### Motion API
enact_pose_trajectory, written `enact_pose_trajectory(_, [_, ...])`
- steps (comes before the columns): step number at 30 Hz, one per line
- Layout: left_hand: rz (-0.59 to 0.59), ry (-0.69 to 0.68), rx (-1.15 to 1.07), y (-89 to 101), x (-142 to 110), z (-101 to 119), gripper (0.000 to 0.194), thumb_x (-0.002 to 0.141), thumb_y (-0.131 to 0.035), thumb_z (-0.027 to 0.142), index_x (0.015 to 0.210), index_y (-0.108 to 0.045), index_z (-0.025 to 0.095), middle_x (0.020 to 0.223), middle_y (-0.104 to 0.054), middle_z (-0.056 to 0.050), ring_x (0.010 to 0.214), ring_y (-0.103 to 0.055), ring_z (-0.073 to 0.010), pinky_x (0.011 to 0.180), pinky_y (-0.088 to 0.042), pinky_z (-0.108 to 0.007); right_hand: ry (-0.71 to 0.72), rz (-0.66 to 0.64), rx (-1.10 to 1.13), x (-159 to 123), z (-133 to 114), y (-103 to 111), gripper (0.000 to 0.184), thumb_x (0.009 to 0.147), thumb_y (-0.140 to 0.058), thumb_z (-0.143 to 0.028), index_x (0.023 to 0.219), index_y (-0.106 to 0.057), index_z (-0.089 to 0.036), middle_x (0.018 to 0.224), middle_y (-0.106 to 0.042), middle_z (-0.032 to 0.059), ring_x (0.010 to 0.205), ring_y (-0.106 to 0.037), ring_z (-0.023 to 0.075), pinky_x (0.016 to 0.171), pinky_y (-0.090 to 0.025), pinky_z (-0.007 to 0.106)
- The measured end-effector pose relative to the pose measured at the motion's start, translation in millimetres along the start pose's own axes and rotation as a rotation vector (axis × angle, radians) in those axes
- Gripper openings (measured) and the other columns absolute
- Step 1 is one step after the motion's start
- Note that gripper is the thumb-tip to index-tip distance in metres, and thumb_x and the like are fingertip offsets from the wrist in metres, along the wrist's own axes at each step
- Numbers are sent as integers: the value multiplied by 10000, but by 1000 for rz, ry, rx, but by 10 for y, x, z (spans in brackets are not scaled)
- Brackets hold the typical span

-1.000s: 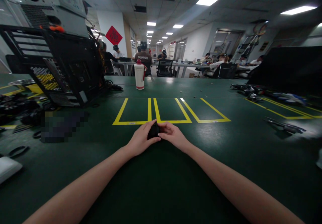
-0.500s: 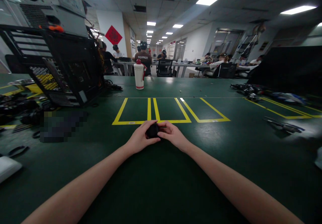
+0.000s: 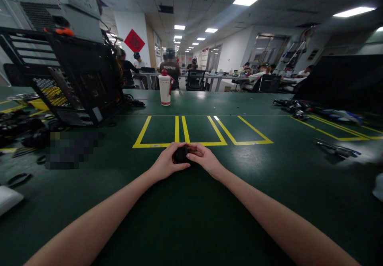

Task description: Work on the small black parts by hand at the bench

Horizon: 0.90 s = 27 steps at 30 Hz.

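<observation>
A small black rounded object sits between my two hands, just in front of the yellow tape on the green table. My left hand is closed around its left side, with fingers over the top and thumb along the near edge. On the other side, my right hand pinches the object's right edge between thumb and fingertips. Too dark and partly covered, the object does not show its exact kind.
Yellow tape outlines lie beyond my hands. A white cup with a red lid stands behind them. An open computer case fills the left; pliers-like tools and cables lie right. People sit at far desks.
Both hands stay nearly in place around the black object, which appears slightly turned. The whole view has shifted a little.
</observation>
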<state>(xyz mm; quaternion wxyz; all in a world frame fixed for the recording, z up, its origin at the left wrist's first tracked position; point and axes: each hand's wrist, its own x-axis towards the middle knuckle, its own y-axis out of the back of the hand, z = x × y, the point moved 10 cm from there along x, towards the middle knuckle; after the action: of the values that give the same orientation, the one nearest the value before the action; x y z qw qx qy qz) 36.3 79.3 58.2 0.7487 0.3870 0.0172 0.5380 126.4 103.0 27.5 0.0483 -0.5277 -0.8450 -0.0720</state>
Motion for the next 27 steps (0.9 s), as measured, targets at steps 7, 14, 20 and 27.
enact_pose_trajectory(7, [6,-16,-13,-7,-11,17,576,663,-651,245,1165,-370,259,1119,-452,-52,1013,-464,-224,832,-405,-397,31,-90,125,2,-14,-61,303,654,-631,-179,935,-519,-197,980,-571,18,979,-544,169,901,-398,364])
enact_pose_trajectory(14, [11,-32,-2,-6,-9,24,587,661,-654,249,1169,-361,263,1112,-455,-44,1000,-470,-212,830,-407,-389,18,0,75,20,17,8,287,659,-630,-238,927,-535,-199,975,-578,28,935,-561,170,895,-392,388])
enact_pose_trajectory(20, [15,-18,-1,3,-12,25,571,666,-648,249,1163,-368,264,1100,-458,-46,995,-473,-210,830,-405,-392,-27,-87,78,7,18,-42,324,646,-640,-217,945,-518,-189,1008,-568,37,974,-542,181,902,-391,397])
enact_pose_trajectory(27, [19,-13,-2,9,-15,21,577,662,-651,249,1164,-367,265,1105,-456,-46,989,-477,-210,823,-409,-396,24,-66,90,-1,-36,-37,246,676,-614,-215,901,-516,-201,946,-561,9,945,-549,158,888,-411,366])
